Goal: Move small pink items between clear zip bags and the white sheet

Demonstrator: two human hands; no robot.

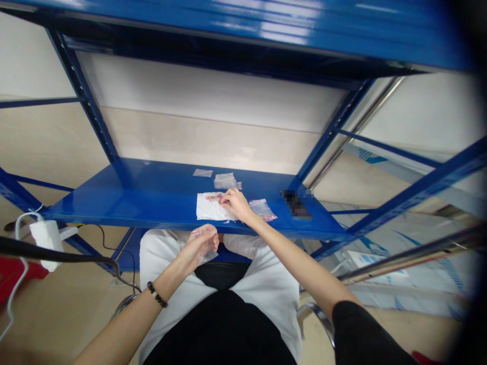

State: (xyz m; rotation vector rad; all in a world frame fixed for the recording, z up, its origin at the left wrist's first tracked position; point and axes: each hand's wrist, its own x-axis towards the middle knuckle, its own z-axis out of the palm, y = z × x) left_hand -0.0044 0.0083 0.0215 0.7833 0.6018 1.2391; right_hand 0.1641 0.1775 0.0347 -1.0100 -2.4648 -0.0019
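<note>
My left hand [203, 240] is closed around a clear plastic bag [207, 256], held just in front of the shelf edge above my lap. On the blue shelf lies a white sheet, cloth or paper [208, 210], with a small cluster of pink and brownish pieces [214, 197] near its back edge. Over the sheet's right side, my right hand [235, 204] has its fingertips pinched together beside those pieces. Whatever is between these fingers is too small to make out. To the right of this hand rests a clear bag with pink contents [263, 209].
Behind the sheet lie a stack of clear bags [225, 180] and a single flat bag [203, 173]. A dark, blurred-out object [296, 204] sits at the shelf's right. An upper blue shelf [243, 25] hangs overhead. At left are a white power block [46, 243] and cables.
</note>
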